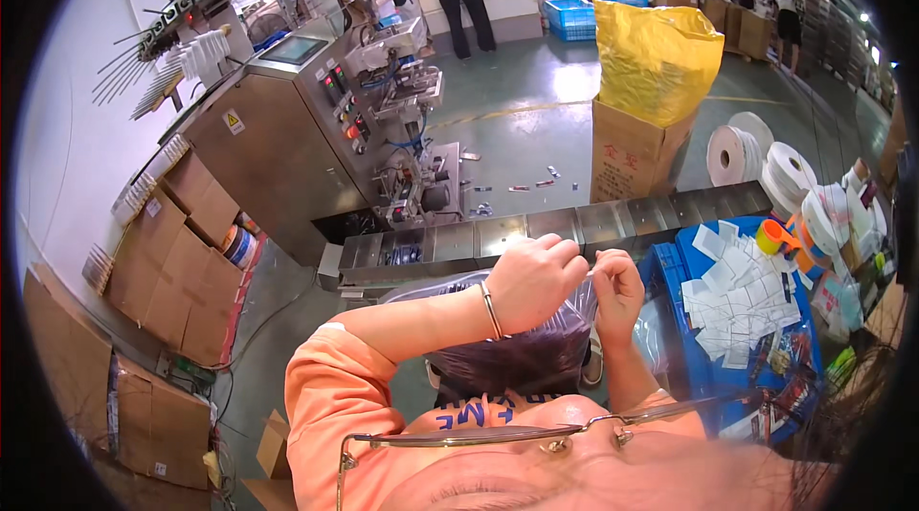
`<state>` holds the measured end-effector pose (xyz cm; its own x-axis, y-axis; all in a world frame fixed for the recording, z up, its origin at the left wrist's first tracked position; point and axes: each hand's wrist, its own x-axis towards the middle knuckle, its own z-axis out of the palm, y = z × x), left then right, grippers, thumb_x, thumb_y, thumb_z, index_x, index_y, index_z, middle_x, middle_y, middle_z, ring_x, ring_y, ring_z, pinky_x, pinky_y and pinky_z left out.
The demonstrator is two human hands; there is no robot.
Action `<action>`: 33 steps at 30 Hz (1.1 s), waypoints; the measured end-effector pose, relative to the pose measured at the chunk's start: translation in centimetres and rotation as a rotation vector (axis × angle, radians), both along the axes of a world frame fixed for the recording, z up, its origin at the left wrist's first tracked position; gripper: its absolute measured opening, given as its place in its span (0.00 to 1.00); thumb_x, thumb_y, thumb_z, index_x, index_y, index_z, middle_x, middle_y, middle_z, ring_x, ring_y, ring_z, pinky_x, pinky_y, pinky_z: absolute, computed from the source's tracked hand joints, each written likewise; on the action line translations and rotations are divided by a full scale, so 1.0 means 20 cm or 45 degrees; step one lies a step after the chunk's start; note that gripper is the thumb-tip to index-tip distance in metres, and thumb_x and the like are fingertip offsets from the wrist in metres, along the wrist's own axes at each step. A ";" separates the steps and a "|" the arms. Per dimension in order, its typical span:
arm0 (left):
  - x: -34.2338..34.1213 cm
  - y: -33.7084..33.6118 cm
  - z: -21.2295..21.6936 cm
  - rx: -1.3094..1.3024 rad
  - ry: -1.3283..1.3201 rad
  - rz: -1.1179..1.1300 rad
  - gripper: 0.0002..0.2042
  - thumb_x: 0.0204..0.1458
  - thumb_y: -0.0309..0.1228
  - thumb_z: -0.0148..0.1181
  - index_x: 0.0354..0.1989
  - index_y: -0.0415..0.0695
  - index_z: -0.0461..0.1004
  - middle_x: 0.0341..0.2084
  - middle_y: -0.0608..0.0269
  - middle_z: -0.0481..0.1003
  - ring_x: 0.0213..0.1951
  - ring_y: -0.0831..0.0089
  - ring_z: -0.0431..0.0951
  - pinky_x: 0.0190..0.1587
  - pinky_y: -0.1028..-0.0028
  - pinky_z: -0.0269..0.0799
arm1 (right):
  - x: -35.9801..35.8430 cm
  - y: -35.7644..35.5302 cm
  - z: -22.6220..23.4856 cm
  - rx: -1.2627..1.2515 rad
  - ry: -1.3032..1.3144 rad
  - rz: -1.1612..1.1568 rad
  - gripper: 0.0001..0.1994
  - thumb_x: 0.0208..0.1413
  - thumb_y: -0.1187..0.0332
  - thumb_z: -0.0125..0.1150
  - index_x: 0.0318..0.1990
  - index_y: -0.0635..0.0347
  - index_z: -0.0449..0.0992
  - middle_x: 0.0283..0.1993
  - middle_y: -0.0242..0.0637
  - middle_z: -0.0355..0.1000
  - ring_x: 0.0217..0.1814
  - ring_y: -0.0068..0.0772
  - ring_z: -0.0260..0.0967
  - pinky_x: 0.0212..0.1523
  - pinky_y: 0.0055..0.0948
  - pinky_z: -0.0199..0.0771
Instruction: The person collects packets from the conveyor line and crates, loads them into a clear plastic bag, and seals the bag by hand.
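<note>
A clear plastic bag (517, 358) full of dark purple contents stands upright in front of my body. My left hand (541, 283), with a bracelet at the wrist, is closed with its fingers bent over the bag's mouth. Close beside it, my right hand (617, 293) is curled in a pinch at the bag's top edge. Thin film stretches between the two hands. What the contents are is hard to make out through the plastic. Just beyond my hands runs a metal conveyor (550, 224) split into compartments, with small dark packets (404, 254) in its left end.
Left stands a steel machine (278, 123) with a control panel. A cardboard box (632, 152) lined with a yellow bag (656, 56) is beyond the conveyor. White slips (742, 291) lie on a blue bin (682, 267) at right, near white rolls (732, 155). People stand far back.
</note>
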<state>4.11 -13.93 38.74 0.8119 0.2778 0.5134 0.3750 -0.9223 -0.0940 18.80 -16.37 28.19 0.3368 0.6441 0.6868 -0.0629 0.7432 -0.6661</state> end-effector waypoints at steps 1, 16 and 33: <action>-0.01 0.01 0.00 0.009 -0.002 0.000 0.06 0.42 0.29 0.57 0.24 0.43 0.67 0.24 0.62 0.68 0.29 0.64 0.72 0.30 0.69 0.69 | 0.00 0.02 -0.01 0.001 -0.025 0.026 0.05 0.49 0.78 0.57 0.31 0.63 0.67 0.34 0.33 0.64 0.37 0.26 0.59 0.43 0.23 0.60; 0.00 0.07 -0.02 -0.337 -0.031 -0.015 0.05 0.45 0.29 0.56 0.26 0.41 0.70 0.25 0.58 0.70 0.31 0.58 0.72 0.34 0.65 0.69 | -0.03 0.04 0.02 -0.007 -0.040 0.127 0.05 0.50 0.75 0.59 0.29 0.63 0.68 0.31 0.33 0.65 0.36 0.25 0.61 0.52 0.31 0.60; -0.13 0.09 -0.09 -0.435 0.019 0.005 0.05 0.46 0.29 0.56 0.27 0.43 0.68 0.24 0.59 0.70 0.28 0.57 0.73 0.29 0.65 0.69 | -0.02 0.04 0.02 -0.102 -0.051 0.166 0.06 0.48 0.75 0.61 0.29 0.63 0.69 0.32 0.32 0.66 0.36 0.23 0.62 0.39 0.20 0.62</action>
<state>1.58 -12.18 36.91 0.8172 0.4348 0.3783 0.3793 -0.9000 0.2150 18.37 -15.56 28.59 0.2199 0.7337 0.6429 -0.1277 0.6751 -0.7266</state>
